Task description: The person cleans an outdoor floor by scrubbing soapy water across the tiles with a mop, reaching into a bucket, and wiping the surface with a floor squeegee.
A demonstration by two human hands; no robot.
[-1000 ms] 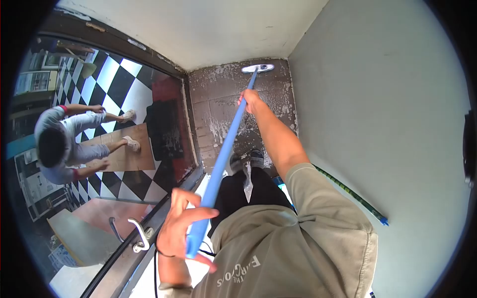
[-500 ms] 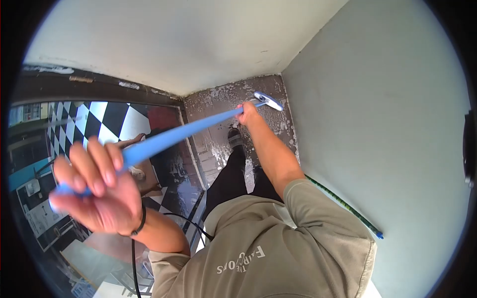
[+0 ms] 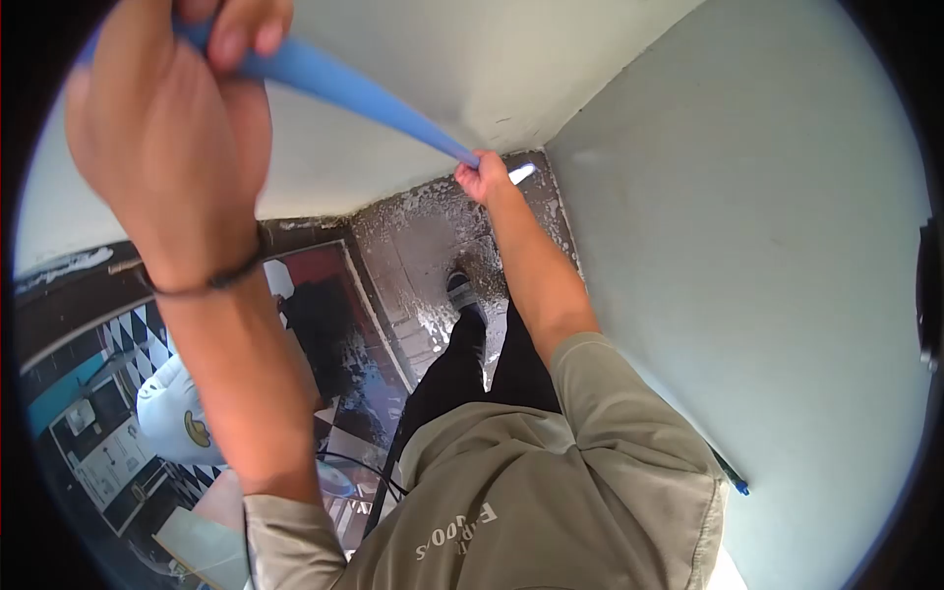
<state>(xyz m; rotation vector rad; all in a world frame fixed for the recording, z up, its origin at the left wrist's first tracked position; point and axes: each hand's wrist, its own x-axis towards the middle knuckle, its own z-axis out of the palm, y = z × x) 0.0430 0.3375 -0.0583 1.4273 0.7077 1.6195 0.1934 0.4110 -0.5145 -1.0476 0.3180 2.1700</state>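
Observation:
My left hand (image 3: 167, 128), with a dark band at the wrist, is raised close to the camera at upper left. Its fingers are wrapped round the upper part of a long blue pole (image 3: 364, 96). Lower down the same pole, my right hand (image 3: 484, 179) grips it with the arm stretched out. Just past the right hand, a white head (image 3: 523, 173) at the pole's end shows near the floor corner. Most of that head is hidden behind the hand, so its kind is unclear.
Pale walls (image 3: 747, 246) meet at the corner of a wet, brown floor (image 3: 413, 246) with white patches. My sandalled foot (image 3: 460, 293) stands there. A green stick with a blue tip (image 3: 739, 486) lies along the right wall. At left, a doorway shows checkered tiles and pale printed cloth (image 3: 182, 413).
My left hand has swung upward, tilting the pole so its near end is now higher in view. My right hand and the white head have shifted slightly toward the far wall.

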